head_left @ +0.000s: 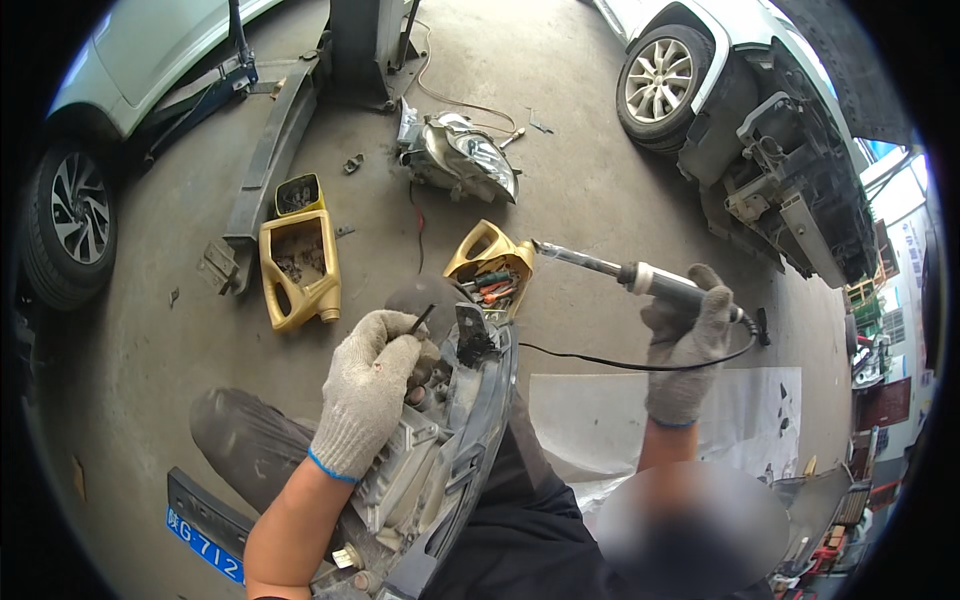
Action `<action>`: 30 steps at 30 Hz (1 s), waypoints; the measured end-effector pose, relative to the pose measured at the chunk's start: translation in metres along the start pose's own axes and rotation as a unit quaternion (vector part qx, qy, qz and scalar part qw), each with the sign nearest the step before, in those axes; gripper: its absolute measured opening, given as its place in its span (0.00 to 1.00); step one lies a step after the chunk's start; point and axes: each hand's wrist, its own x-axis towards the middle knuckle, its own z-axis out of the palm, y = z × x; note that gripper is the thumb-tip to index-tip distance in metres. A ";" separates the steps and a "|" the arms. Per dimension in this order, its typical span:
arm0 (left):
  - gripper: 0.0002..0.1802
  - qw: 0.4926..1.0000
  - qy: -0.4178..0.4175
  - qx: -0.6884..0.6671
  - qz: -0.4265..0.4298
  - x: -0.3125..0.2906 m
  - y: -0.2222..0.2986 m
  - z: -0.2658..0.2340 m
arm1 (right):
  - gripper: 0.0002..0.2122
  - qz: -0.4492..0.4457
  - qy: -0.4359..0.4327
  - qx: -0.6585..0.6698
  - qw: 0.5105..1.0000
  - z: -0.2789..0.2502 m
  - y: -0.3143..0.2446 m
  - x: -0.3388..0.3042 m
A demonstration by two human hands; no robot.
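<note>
A car headlight [440,440] rests across my lap, its dusty grey back housing facing up and a black bracket [475,335] at its far end. Gloved in knit cotton, my left hand [368,385] is closed at that end, pinching a thin black rod [422,319] that points up and away. My right hand [690,325], gloved too, grips a corded soldering iron [665,283] by its handle, off to the right and above the floor. The iron's long metal barrel points left, apart from the headlight. Its black cable [610,363] loops left below the barrel.
Beyond my knees stand cut-open yellow jugs, one with small parts [322,300], another with hand tools [470,245]. A second headlight [465,155] lies farther off. A lift post [365,50] and two cars [665,80] stand around. A white sheet [560,410] lies at right.
</note>
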 end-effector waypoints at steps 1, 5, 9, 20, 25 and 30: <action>0.09 1.000 -0.007 0.021 0.003 0.000 0.001 -0.001 | 0.25 0.013 0.003 0.001 1.000 0.001 0.007 -0.002; 0.09 0.999 0.003 0.035 0.019 0.005 0.010 0.003 | 0.24 0.061 0.021 0.048 0.997 0.018 0.023 -0.009; 0.09 0.993 0.025 0.077 0.081 0.018 0.017 0.014 | 0.22 0.082 -0.072 0.037 0.993 0.033 0.049 -0.023; 0.13 0.983 -0.017 0.163 0.086 0.039 0.006 0.025 | 0.20 0.025 -0.142 0.047 0.988 0.074 0.106 -0.070; 0.13 0.983 -0.024 0.158 0.087 0.039 0.003 0.024 | 0.21 -0.062 -0.122 -0.025 0.990 0.071 0.109 -0.064; 0.13 0.986 -0.052 0.118 0.108 0.036 0.001 0.018 | 0.22 -0.029 -0.152 -0.020 0.988 0.067 0.107 -0.062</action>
